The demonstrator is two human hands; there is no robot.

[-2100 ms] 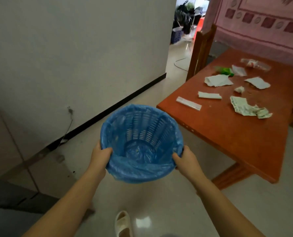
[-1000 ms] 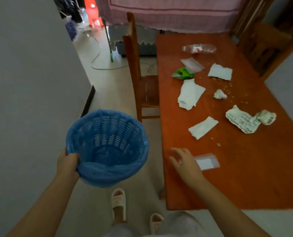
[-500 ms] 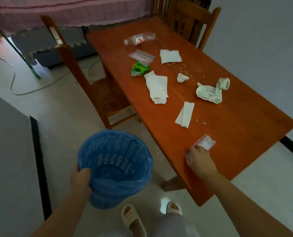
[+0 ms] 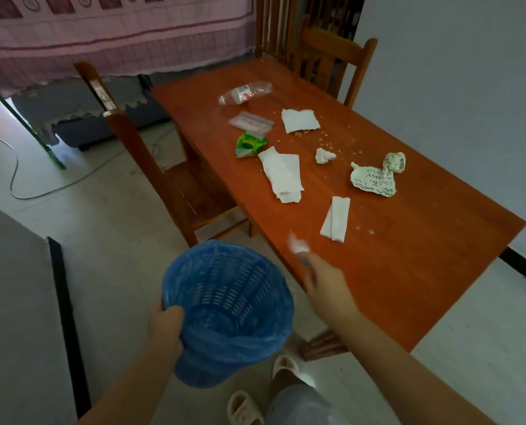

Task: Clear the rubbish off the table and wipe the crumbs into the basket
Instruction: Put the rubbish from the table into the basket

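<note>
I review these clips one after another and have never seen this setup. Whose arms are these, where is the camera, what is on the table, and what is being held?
There is no machine here: a person wears a wide-angle camera on the head, looking down at their own two arms. The left hand grips the rim of a blue basket lined with a blue bag. The right hand pinches a small plastic wrapper, blurred, near the edge of the wooden table. On the table lie a plastic bottle on its side, a clear packet, a green wrapper, several paper tissues, a scribbled paper and scattered crumbs. Wooden chairs stand by it.
</note>
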